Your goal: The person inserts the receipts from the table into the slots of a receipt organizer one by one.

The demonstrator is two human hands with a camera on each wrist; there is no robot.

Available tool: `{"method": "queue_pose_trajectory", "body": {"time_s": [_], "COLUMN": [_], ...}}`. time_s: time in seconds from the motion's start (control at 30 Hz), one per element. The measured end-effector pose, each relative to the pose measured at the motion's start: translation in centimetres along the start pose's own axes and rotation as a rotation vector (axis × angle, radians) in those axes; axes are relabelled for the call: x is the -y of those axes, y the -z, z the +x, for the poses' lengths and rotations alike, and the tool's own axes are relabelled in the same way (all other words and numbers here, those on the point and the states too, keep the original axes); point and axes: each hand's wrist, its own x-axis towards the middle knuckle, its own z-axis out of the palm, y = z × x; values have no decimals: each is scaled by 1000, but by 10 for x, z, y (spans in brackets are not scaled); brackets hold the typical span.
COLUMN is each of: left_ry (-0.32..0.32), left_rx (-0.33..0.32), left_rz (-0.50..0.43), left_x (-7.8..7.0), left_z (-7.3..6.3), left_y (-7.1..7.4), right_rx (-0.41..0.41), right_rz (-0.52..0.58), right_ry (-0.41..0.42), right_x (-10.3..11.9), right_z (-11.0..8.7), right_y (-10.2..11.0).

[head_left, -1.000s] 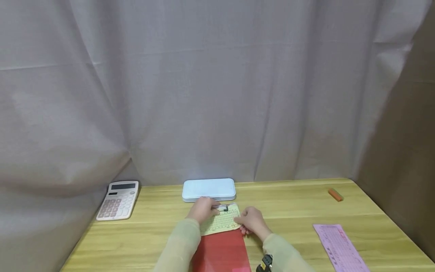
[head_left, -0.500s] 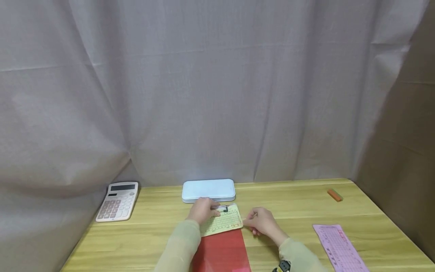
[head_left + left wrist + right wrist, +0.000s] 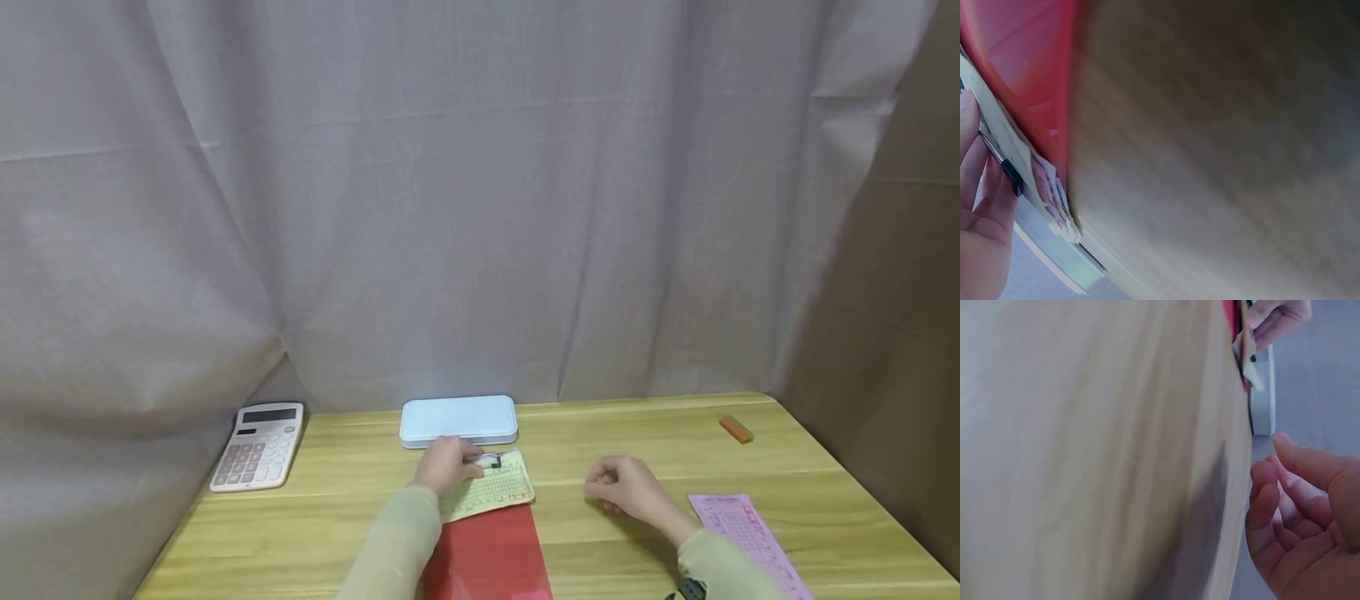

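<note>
A red clipboard lies before me with its top end pointing away. Across that end is a pale yellow-green gridded paper slip, on top of a small stack of papers whose edges show in the left wrist view. My left hand pinches the metal clip with its black corner, thumb on one side and fingers on the other, at the papers' top edge. My right hand is over the table to the right of the slip, fingers loosely curled and nothing in them.
A pale blue pencil case sits just behind the clipboard. A calculator is at the left edge. To the right are a purple printed slip and a small orange-and-green object. Grey curtain hangs behind the wooden table.
My right hand has let go of the yellow-green slip's right edge and drawn away to the right. The left hand has stayed on the clip.
</note>
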Motion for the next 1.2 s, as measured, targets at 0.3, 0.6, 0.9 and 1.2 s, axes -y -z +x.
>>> {"method": "queue_pose_trajectory", "body": {"time_s": [0.3,0.6,0.9,1.2], "left_ry": [-20,-23,-8,9], "left_rx": [-17,-13,-8,6], "left_rz": [4,-13,-14,-33], "left_x": [-3,-3,0,-3], "left_z": [0,0,-2,-1], "left_y": [1,1,3,2], "right_rx": [16,33,30,-88], "right_rz": [-87,-66,-182,-356], "right_ry": [51,25,-8,-13], "right_x": [-15,-33,-52,-71], "right_z": [-19,-34,-47,-61], "right_y": [15,43,74,102]}}
